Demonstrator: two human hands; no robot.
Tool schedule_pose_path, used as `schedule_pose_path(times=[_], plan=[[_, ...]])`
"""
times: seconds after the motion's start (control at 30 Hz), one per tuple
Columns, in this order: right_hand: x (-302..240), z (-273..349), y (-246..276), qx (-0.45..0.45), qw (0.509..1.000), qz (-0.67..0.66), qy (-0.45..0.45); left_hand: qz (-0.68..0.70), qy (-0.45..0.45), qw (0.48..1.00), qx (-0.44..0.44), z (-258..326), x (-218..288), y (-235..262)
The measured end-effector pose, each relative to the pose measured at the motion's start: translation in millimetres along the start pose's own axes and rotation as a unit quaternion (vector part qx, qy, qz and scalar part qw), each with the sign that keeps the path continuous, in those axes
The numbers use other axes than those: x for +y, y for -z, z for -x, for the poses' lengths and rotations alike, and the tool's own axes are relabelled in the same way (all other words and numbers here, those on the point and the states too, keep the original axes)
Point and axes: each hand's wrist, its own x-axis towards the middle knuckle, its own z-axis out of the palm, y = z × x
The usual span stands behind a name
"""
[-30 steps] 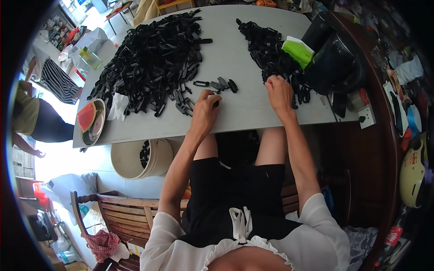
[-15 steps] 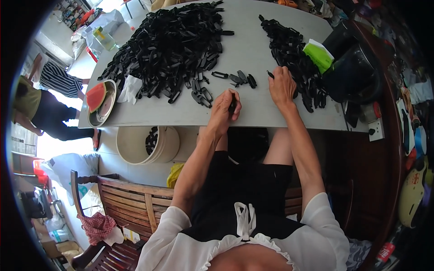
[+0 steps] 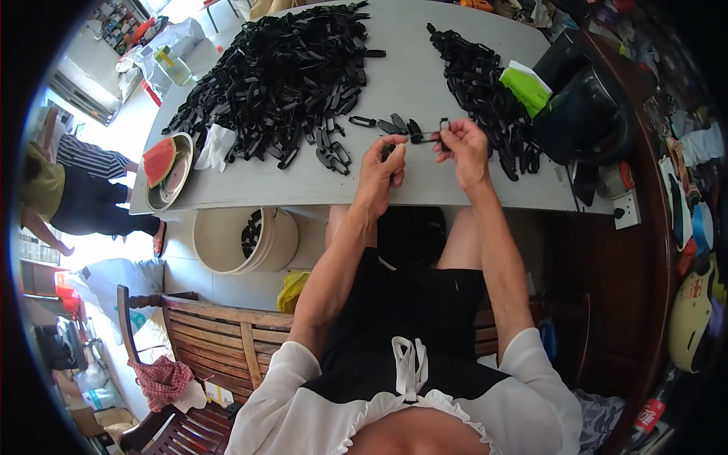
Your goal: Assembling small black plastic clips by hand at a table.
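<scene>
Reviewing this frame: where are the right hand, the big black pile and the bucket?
Right hand [image 3: 468, 155]: head view, middle of the hand.
Big black pile [image 3: 269, 83]: head view, pile's middle.
Bucket [image 3: 281, 241]: head view, outer wall.

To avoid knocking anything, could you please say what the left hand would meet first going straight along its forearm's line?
The left hand would probably meet the few loose black pieces just beyond it, though the hand's height is unclear.

Black pieces [image 3: 265, 87], pale grey table [image 3: 409, 68], red-checked cloth [image 3: 161, 384], lime-green packet [image 3: 525, 91]
</scene>
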Motion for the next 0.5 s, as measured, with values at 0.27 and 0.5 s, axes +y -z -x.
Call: schedule_pose_path(times=[0.27,0.5], plan=[[0,49,-18,0.097,0.993,-0.032,0.064,-0.026,-0.054,0.990,0.127,5,-19,-11],[38,20,-21,0.156,0.985,-0.054,0.047,-0.069,-0.108,0.986,0.105,-14,-55,-27]])
